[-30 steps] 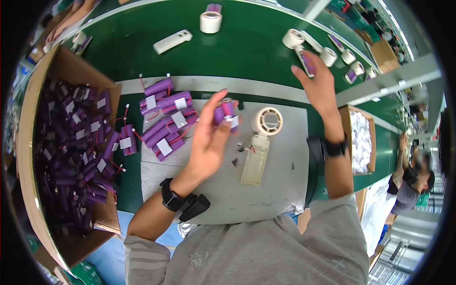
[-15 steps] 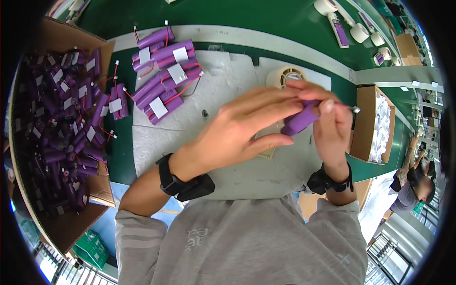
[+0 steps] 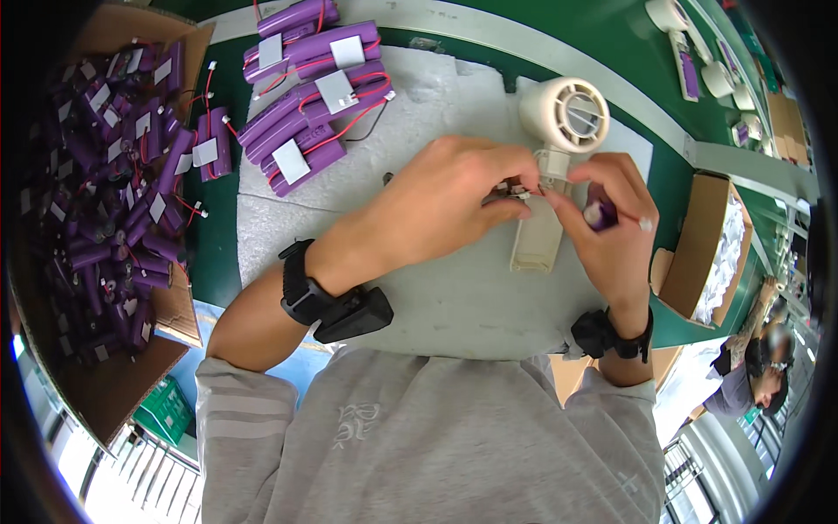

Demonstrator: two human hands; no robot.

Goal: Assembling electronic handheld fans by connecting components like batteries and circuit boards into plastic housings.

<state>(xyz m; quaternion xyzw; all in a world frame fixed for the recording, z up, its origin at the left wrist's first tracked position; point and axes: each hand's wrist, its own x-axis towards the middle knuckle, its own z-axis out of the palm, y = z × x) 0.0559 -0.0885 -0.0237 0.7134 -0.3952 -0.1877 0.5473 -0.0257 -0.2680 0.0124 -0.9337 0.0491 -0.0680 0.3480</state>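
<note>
A cream handheld fan [image 3: 525, 115] with a round head lies in front of me, its hollow handle [image 3: 535, 240] pointing towards me. Above the handle, my left hand [image 3: 436, 201] pinches a small wire connector [image 3: 521, 193], partly hidden by its fingers. Close beside it, my right hand [image 3: 615, 231] curls round a purple battery pack [image 3: 601, 215]; most of the pack is hidden in the palm. The right thumb and forefinger also close near the thin wires by the connector. Whether the two wire ends are joined, I cannot tell.
Several purple battery packs [image 3: 275, 131] with red wires and white pads lie on a foam sheet [image 3: 419, 96]. A cardboard box [image 3: 179, 301] of such packs stands left. At right is a box [image 3: 690, 253] of white pieces. More fans [image 3: 717, 79] lie far right; a person [image 3: 742, 393] is beyond.
My left hand has come off the battery pack and now pinches the connector. The right hand has turned with the pack, and the fan shows more fully. The whole view has shifted slightly.
</note>
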